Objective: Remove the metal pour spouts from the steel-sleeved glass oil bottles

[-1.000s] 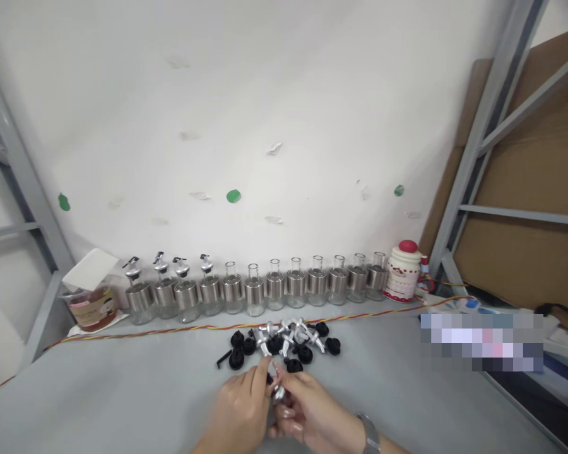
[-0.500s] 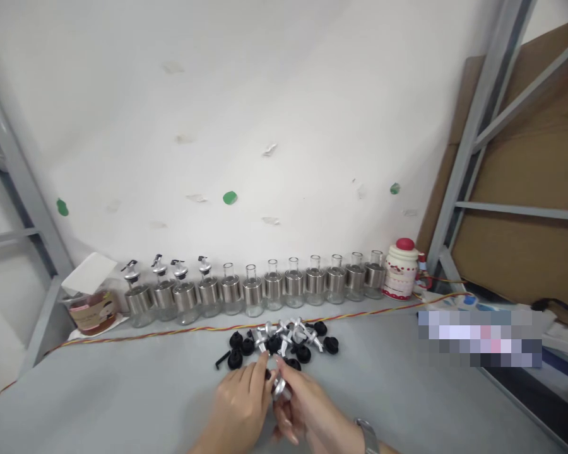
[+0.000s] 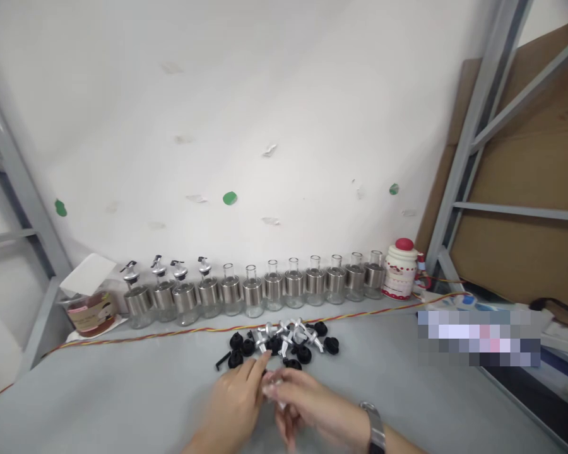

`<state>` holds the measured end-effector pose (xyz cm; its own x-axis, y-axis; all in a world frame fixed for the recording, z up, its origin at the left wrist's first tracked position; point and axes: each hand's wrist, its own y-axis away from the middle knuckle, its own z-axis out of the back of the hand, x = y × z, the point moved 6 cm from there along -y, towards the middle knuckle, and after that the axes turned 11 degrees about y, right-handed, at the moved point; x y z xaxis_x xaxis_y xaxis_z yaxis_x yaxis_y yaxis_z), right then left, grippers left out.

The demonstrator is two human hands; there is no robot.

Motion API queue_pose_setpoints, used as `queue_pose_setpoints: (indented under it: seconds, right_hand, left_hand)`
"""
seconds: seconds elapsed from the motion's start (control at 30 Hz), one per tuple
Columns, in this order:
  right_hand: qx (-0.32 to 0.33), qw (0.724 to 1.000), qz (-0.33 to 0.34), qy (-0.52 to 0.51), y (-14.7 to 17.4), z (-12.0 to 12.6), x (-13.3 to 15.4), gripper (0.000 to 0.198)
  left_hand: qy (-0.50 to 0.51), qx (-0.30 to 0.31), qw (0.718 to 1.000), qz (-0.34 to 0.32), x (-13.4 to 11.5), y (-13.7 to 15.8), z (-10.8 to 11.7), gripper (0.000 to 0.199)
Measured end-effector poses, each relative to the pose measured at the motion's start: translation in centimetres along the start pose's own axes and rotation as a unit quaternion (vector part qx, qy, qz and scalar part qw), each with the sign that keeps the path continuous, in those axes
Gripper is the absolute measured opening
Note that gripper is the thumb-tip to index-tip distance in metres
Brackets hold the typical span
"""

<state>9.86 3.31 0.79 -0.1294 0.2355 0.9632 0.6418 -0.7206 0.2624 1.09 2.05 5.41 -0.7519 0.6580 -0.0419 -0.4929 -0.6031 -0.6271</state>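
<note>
My left hand (image 3: 239, 394) and my right hand (image 3: 303, 394) meet low in the middle, just above the grey tabletop. Their fingers are closed around a silver bottle pourer (image 3: 282, 401), mostly covered by the fingers and slightly blurred. A dark bit shows between the fingertips, too small to make out. Right beyond the fingers lies a loose pile of silver pourer spouts (image 3: 286, 335) and black stoppers (image 3: 303, 354). A thin black bent piece (image 3: 223, 360) lies at the pile's left side.
Along the wall stands a row of glass bottles with steel sleeves (image 3: 273, 285); several at the left wear pourers (image 3: 180, 271). A twisted red-yellow wire (image 3: 170, 331) crosses before them. At the ends are a labelled jar (image 3: 92, 313) and a white canister (image 3: 399, 272). Metal posts frame both sides.
My right hand has turned, its thumb and fingers now covering most of the silver pourer that showed before. My left hand stays nearly in place. Bottles and pile look the same.
</note>
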Motion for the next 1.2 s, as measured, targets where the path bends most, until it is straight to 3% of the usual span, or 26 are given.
queue_pose_setpoints:
  seconds: [0.13,0.3,0.43,0.57,0.73,0.93,1.2]
  right_hand:
    - [0.02,0.998,-0.014,0.065,0.4,-0.4,0.0,0.032]
    - [0.011,0.994,0.016,0.112,0.1,-0.5,-0.6,0.006]
    - [-0.018,0.987,-0.003,0.158,-0.1,0.4,-1.6,0.004]
    - [-0.056,0.98,-0.019,0.19,0.0,0.7,-1.4,0.009]
    - [-0.108,0.981,-0.088,0.135,0.3,0.5,-1.6,0.02]
    - [-0.088,0.986,-0.101,0.099,0.0,0.1,-2.0,0.021]
    - [-0.086,0.987,-0.101,0.086,0.1,-0.1,-1.5,0.019]
  left_hand:
    - [-0.019,0.066,0.997,-0.045,-0.8,-0.3,0.0,0.037]
    - [-0.01,0.109,0.991,-0.079,-1.8,-0.2,0.2,0.034]
    - [0.015,0.095,0.994,-0.052,-1.6,-0.3,0.8,0.032]
    - [-0.01,0.093,0.994,-0.06,-2.0,-0.3,0.4,0.016]
    - [-0.052,0.06,0.992,-0.096,-3.0,0.0,-0.2,0.018]
    - [-0.046,0.037,0.992,-0.112,-3.0,0.3,-0.7,0.022]
    - [-0.008,0.021,0.997,-0.077,-3.0,0.4,-0.6,0.035]
